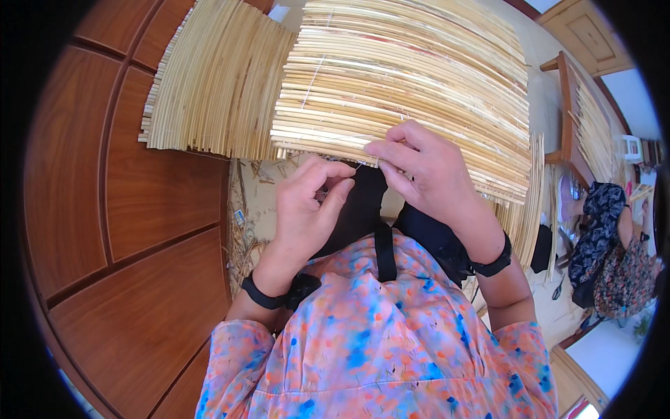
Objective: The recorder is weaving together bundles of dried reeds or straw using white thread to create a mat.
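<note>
A mat of pale straw-coloured reeds (405,77), laid side by side and tied with thin white thread, spreads in front of me. My left hand (310,202) is closed in a pinch just below the mat's near edge. A fine thread (358,167) shows at its thumb and forefinger and runs toward the edge. My right hand (429,171) rests over the near edge, thumb and fingers pinched on the outermost reeds. Whether its fingertips also hold thread is too small to tell.
A stack of cut reeds (216,84) lies to the left, beside brown wooden panels (153,160). Reed scraps (244,237) litter the floor. At the right, another person in dark patterned clothes (604,237) sits near a wooden frame (569,119) bearing more reeds.
</note>
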{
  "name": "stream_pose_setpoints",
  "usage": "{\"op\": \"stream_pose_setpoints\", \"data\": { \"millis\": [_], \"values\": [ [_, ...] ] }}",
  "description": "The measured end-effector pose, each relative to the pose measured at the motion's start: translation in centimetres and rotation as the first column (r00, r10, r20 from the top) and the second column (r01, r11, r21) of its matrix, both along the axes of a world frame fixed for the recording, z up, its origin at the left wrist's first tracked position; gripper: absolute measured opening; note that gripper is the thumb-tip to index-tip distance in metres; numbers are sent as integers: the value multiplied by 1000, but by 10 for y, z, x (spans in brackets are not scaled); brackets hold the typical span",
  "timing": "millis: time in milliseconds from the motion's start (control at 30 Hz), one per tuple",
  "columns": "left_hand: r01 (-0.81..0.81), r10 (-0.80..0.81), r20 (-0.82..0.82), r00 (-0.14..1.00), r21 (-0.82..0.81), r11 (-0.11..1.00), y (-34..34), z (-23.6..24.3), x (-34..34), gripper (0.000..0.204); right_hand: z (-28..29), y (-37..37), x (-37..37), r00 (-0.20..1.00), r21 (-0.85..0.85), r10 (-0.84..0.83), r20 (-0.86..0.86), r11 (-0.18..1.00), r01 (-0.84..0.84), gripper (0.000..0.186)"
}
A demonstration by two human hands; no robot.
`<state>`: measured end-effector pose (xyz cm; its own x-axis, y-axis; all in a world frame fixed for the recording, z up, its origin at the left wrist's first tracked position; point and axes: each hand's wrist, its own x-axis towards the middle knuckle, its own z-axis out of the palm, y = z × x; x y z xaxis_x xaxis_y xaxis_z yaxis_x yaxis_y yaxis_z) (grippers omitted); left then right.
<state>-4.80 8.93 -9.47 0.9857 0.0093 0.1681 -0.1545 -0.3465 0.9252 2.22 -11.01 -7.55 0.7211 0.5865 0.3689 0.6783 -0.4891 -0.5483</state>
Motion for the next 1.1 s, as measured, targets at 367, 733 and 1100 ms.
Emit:
{"op": "stream_pose_setpoints", "data": {
  "millis": [367,733,1100],
  "values": [
    [-7,7,-36,999,2,1000,-11,-5,-5,12,-4,3,-7,980,66,-162,-116,983,171,8],
    [31,-32,-54,998,-25,999,-18,-10,-3,10,-9,13,-29,931,37,-363,41,932,361,10],
    [66,-66,-43,997,-6,998,-18,-12,-1,10,-23,12,-31,913,149,-361,191,930,337,18]
  ]
}}
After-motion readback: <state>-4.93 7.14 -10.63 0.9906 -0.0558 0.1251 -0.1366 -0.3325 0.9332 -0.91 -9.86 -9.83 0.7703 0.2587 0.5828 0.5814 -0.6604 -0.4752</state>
